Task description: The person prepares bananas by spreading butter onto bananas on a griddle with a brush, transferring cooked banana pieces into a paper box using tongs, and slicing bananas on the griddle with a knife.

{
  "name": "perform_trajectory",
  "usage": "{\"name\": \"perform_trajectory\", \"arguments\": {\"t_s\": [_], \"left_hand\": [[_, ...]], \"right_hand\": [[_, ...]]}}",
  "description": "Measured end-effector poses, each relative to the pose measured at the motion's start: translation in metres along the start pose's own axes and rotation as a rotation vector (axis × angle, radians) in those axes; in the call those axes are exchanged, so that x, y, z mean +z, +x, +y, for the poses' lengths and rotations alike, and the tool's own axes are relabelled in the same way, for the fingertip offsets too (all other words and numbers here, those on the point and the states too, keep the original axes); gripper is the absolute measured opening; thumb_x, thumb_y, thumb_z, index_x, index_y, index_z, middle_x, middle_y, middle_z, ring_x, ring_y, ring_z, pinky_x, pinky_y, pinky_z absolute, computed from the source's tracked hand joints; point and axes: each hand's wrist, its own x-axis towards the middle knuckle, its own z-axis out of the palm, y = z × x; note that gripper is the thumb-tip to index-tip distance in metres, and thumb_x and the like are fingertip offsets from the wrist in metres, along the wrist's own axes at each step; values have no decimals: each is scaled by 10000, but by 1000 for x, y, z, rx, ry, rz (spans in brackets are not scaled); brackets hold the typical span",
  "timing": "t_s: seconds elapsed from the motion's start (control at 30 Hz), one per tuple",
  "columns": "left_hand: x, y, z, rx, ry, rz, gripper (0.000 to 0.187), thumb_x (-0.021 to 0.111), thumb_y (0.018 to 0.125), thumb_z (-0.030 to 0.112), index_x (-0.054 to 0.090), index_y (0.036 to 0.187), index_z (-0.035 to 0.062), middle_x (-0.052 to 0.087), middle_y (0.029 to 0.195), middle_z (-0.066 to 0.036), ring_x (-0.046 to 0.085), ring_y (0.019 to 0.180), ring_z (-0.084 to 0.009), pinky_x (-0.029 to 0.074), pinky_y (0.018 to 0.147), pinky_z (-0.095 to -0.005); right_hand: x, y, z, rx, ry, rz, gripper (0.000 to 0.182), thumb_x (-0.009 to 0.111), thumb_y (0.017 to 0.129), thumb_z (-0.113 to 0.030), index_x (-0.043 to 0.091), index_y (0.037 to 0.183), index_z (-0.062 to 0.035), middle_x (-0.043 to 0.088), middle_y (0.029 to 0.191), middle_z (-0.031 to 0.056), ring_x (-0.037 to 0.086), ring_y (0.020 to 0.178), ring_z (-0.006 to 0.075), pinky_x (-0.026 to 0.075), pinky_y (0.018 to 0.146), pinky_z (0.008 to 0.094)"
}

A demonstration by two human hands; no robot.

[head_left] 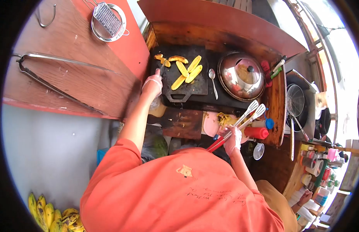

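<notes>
My left hand (152,84), in a clear plastic glove, is closed round a small knife (162,68). Its blade reaches the browned banana pieces (166,62) at the left of the black griddle (196,87). Several yellow banana slices (193,73) lie beside them, some overlapping. My right hand (233,141), also gloved, is closed round metal tongs (247,116) with red handles, held near my chest. The tongs' tips point up and right, below the stove.
A domed lid (241,76) and a spoon (213,83) are right of the griddle. Red (256,133) and blue-capped bottles stand near my right hand. Large tongs (57,87) lie on the left board. Another person's hand (305,197) shows at lower right. Bananas (48,216) lie lower left.
</notes>
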Motion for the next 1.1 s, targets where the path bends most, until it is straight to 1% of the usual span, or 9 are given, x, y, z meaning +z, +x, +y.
{"name": "perform_trajectory", "arguments": {"t_s": [0.3, 0.37, 0.47, 0.57, 0.67, 0.7, 0.77, 0.83, 1.1], "left_hand": [[-42, -43, 6, -66, -161, 198, 363, 454, 1029, 272, 489, 1381, 190, 656, 886, -244, 663, 841, -402, 524, 758, -489], [-8, -22, -12, 75, -149, 276, 232, 440, 1044, 302, 561, 1178, 155, 623, 784, -169, 650, 771, -325, 527, 721, -441], [80, 55, -61, 620, -100, 596, 400, 418, 1068, 345, 670, 873, 104, 573, 631, -58, 631, 666, -211, 533, 664, -370], [86, 74, -49, 320, -937, -133, 258, 492, 1035, 252, 659, 985, 62, 658, 697, -97, 659, 679, -275, 541, 625, -419], [79, 76, -31, 198, 17, 498, 267, 478, 1016, 187, 628, 1161, 19, 721, 889, -186, 705, 837, -352, 565, 736, -464], [73, 77, -33, 107, -278, 313, 300, 449, 1018, 175, 610, 1206, 5, 715, 952, -212, 700, 898, -374, 561, 787, -476], [-41, -8, 29, 42, -70, 146, 364, 385, 1027, 170, 568, 1279, -19, 711, 1011, -238, 691, 959, -406, 552, 857, -481], [-67, -20, 54, 1, -87, 153, 381, 368, 1031, 178, 550, 1308, -11, 710, 1008, -240, 691, 957, -408, 550, 859, -484], [-10, 57, 40, -53, -195, 31, 449, 295, 1075, 335, 564, 1349, 103, 682, 1118, -252, 668, 1026, -403, 529, 896, -487]], "right_hand": [[3, -5, -9, 26, 140, 4, 88, 518, 902, -42, 431, 891, -30, 499, 772, 107, 517, 654, 208, 478, 614, 361], [4, -8, -11, 21, 124, 34, 92, 519, 901, -39, 429, 888, -32, 492, 772, 101, 507, 651, 203, 472, 614, 359], [-2, -3, -6, 20, 119, 3, 98, 521, 904, -43, 425, 886, -33, 493, 771, 99, 509, 645, 202, 473, 611, 358], [-7, -1, -4, 7, 154, -30, 98, 521, 909, -48, 428, 886, -28, 505, 771, 111, 527, 647, 209, 478, 609, 353], [-9, -3, -5, 2, 129, -23, 83, 525, 918, -60, 453, 913, -19, 529, 777, 114, 567, 653, 225, 510, 618, 370], [-16, 3, 1, -9, 109, -18, 77, 530, 920, -68, 472, 931, -19, 539, 779, 111, 586, 659, 233, 531, 632, 382], [-28, 8, 7, -25, 62, -4, 100, 545, 924, -96, 520, 984, -18, 568, 791, 108, 639, 674, 262, 584, 671, 422], [-30, 8, 6, -17, 78, 10, 107, 550, 925, -101, 525, 987, -18, 572, 794, 109, 641, 674, 266, 586, 669, 425], [-36, 10, 7, -10, 87, 27, 125, 571, 924, -119, 537, 990, -19, 577, 794, 90, 646, 678, 263, 592, 661, 419]]}}
